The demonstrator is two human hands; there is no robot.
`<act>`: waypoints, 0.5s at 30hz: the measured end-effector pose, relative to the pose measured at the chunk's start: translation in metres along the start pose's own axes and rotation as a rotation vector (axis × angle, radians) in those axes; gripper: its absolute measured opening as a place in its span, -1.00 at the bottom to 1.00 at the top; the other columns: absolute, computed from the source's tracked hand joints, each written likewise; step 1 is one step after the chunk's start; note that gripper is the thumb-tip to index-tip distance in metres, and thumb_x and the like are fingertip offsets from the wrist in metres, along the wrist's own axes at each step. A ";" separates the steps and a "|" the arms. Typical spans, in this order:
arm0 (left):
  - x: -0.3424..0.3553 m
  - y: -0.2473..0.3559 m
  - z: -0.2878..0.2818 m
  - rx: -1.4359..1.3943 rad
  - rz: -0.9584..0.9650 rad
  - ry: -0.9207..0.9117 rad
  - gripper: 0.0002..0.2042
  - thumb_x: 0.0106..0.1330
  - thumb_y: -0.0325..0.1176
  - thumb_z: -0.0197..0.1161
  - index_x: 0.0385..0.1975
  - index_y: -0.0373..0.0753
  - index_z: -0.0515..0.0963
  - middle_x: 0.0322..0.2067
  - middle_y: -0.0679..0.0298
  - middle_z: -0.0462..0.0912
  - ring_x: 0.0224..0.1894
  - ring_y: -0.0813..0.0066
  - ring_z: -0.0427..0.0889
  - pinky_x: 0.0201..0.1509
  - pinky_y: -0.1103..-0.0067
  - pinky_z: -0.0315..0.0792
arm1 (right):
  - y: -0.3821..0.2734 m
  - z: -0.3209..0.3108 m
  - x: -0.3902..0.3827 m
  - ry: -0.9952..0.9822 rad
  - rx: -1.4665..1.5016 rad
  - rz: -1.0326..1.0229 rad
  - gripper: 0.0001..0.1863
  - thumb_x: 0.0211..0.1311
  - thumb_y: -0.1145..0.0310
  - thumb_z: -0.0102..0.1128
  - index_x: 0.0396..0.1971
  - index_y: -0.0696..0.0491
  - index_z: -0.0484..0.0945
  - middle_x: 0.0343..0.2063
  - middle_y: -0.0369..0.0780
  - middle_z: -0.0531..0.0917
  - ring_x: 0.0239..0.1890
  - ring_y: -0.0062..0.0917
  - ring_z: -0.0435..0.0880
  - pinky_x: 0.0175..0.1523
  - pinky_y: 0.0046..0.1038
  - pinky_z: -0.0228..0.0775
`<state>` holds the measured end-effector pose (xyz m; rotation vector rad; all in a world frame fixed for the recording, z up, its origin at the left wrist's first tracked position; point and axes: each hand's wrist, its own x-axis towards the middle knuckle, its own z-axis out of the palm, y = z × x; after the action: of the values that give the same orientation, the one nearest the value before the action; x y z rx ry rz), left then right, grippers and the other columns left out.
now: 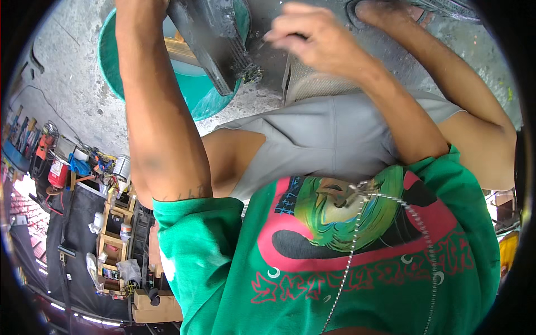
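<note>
My left forearm (151, 100) reaches up past the picture's top edge, and the hand at its end is cut off. Beside that wrist, a long black block-like part (204, 36) with a ribbed edge lies slanted over a round teal tub (209, 106). Its kind is unclear. A frayed, stringy clump (252, 73) sits by its lower end. To the right of the part, and apart from it, my right hand (312, 39) is held with curled fingers. Motion blurs it, and whatever the fingers pinch, if anything, is too small to make out.
Inside the tub, a wooden piece (181, 50) shows beneath the black part. A grey mesh-topped object (312, 84) stands between my legs. At the far left are tools, a red bottle (57, 174) and a wooden shelf (111, 245); a cardboard box (153, 307) sits below.
</note>
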<state>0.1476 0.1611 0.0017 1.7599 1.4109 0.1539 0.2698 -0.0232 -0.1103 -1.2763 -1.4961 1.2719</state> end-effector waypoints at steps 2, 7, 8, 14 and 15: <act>-0.002 0.004 -0.010 -0.034 -0.001 -0.062 -0.04 0.13 0.02 0.54 0.35 -0.61 0.27 0.09 -0.31 0.60 0.07 0.07 0.68 0.19 0.42 0.52 | -0.003 -0.016 0.006 0.084 0.139 0.181 -0.81 0.22 0.50 0.34 -0.16 0.11 0.63 -0.33 -0.22 0.61 -0.26 -0.47 0.62 -0.12 -0.48 0.47; 0.006 0.001 0.010 0.096 -0.125 0.090 -0.03 0.12 0.03 0.54 0.36 -0.60 0.27 0.09 -0.27 0.61 0.07 0.08 0.69 0.19 0.42 0.52 | -0.009 -0.001 0.018 -0.041 0.411 0.160 -0.76 0.34 0.29 0.36 -0.05 -0.03 0.67 -0.33 -0.35 0.61 -0.15 -0.57 0.62 -0.02 -0.54 0.43; 0.005 -0.005 0.009 0.066 -0.061 0.080 -0.03 0.12 0.03 0.53 0.36 -0.59 0.26 0.09 -0.26 0.61 0.05 0.07 0.69 0.19 0.41 0.52 | -0.007 0.008 0.013 -0.061 0.332 0.113 -0.76 0.33 0.29 0.37 -0.05 -0.03 0.67 -0.30 -0.35 0.62 -0.13 -0.58 0.61 -0.02 -0.53 0.43; -0.007 -0.009 0.004 0.033 0.053 0.044 -0.04 0.13 0.03 0.51 0.37 -0.58 0.27 0.09 -0.27 0.61 0.06 0.06 0.68 0.21 0.38 0.51 | -0.005 0.029 0.025 0.133 0.352 0.071 -0.76 0.29 0.34 0.40 -0.06 -0.02 0.66 -0.36 -0.35 0.62 -0.19 -0.61 0.61 -0.05 -0.53 0.43; -0.016 -0.004 -0.005 -0.108 0.081 -0.065 -0.05 0.14 0.04 0.50 0.37 -0.57 0.27 0.10 -0.28 0.60 0.08 0.05 0.67 0.22 0.36 0.50 | -0.025 0.022 0.033 0.096 0.435 0.171 -0.85 0.25 0.58 0.29 -0.20 0.10 0.60 -0.24 -0.30 0.53 -0.19 -0.60 0.55 -0.04 -0.56 0.43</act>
<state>0.1361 0.1504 0.0084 1.7181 1.2627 0.2100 0.2371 0.0046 -0.0912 -1.1690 -0.9872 1.5229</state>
